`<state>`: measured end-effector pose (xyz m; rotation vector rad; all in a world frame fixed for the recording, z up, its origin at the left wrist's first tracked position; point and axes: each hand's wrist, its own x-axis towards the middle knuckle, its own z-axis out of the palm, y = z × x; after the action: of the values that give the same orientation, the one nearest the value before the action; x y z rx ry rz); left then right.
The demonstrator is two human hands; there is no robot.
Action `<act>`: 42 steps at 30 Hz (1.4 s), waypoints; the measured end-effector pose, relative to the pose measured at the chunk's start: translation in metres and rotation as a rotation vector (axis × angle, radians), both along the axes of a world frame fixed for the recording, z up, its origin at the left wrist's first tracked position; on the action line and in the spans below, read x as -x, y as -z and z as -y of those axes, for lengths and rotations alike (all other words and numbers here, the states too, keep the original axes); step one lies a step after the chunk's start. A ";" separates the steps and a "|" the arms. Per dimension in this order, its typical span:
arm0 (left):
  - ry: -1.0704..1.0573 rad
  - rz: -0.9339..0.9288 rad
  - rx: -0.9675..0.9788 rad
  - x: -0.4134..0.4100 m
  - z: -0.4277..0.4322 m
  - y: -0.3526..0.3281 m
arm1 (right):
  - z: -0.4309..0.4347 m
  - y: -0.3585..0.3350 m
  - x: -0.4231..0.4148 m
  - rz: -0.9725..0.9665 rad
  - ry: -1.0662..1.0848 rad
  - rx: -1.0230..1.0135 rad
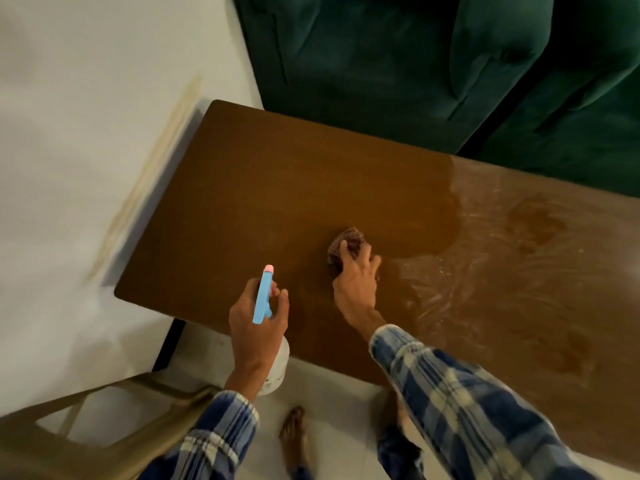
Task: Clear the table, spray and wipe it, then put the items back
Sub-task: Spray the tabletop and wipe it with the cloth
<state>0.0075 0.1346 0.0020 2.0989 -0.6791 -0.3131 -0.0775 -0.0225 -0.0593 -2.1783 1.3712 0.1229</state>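
On the wet brown counter [277, 188], right hand [356, 285] pressing bunched cloth [348, 242]; soft, limp, best gripped from above; left hand [256, 323] clenched around light, likely slippery spray bottle [263, 294].

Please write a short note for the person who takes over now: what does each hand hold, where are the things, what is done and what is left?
Left hand: holds the spray bottle at the table's near edge, nozzle toward the top.
Right hand: presses the cloth on the table, near the middle.
Done: table cleared; the right part shows wet streaks.
Left: the left part looks plain, with no streaks, so wipe there, then put the items back. The items are not in view.
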 end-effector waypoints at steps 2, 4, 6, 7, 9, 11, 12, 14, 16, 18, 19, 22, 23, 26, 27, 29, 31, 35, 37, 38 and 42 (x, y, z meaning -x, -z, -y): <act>-0.001 0.041 -0.012 -0.017 -0.018 0.002 | -0.028 0.005 -0.043 0.065 -0.322 0.029; -0.008 0.046 -0.012 -0.036 -0.036 0.004 | -0.036 0.011 -0.083 0.104 -0.493 0.077; -0.007 0.046 0.006 -0.053 -0.052 0.008 | -0.024 0.012 -0.113 0.080 -0.280 0.058; -0.012 0.065 0.014 -0.061 -0.061 0.010 | -0.024 0.010 -0.125 0.061 -0.163 0.054; -0.040 0.086 0.006 -0.072 -0.076 0.016 | -0.048 0.008 -0.136 0.046 -0.200 0.080; -0.064 0.064 -0.009 -0.076 -0.088 0.018 | -0.096 0.011 -0.127 0.103 -0.442 0.079; -0.067 0.060 -0.018 -0.075 -0.093 0.016 | -0.120 0.012 -0.113 0.108 -0.549 0.060; -0.056 0.063 -0.037 -0.071 -0.101 0.014 | -0.146 0.015 -0.081 0.086 -0.587 0.057; -0.039 0.073 -0.026 -0.065 -0.106 0.012 | -0.152 0.018 -0.060 0.034 -0.376 0.032; -0.049 0.093 -0.030 -0.059 -0.107 0.010 | -0.161 0.014 -0.049 0.003 -0.254 -0.010; -0.053 0.096 -0.037 -0.058 -0.107 0.011 | -0.170 0.010 -0.048 0.012 -0.314 -0.033; -0.017 0.074 -0.054 -0.045 -0.101 0.010 | -0.184 0.009 -0.024 0.004 -0.421 -0.048; -0.007 0.090 -0.058 -0.039 -0.097 0.007 | -0.177 0.009 -0.009 -0.006 -0.360 -0.013; 0.051 0.118 -0.004 -0.021 -0.081 0.002 | -0.129 0.014 0.049 -0.025 -0.028 0.042; 0.081 0.110 0.013 -0.014 -0.075 0.003 | -0.111 0.016 0.067 -0.025 0.113 0.045; 0.125 0.076 0.029 0.001 -0.058 0.007 | -0.082 0.016 0.084 -0.016 0.269 0.034; 0.138 0.045 0.008 0.019 -0.041 0.008 | -0.078 0.012 0.076 -0.009 0.057 0.009; 0.217 0.034 -0.019 0.063 0.005 0.004 | -0.065 0.023 0.105 0.009 -0.355 0.017; 0.250 0.028 -0.016 0.084 0.030 0.001 | -0.030 0.021 0.144 0.016 -0.043 0.011; 0.259 0.021 -0.024 0.095 0.043 0.000 | -0.013 0.017 0.166 0.012 0.129 0.001; 0.298 -0.069 -0.078 0.140 0.094 0.002 | 0.041 0.007 0.235 0.027 0.397 0.036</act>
<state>-0.1321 0.0410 -0.0004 2.0479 -0.9532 -0.5835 -0.3122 -0.0633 -0.0666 -1.8832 1.7696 -0.0810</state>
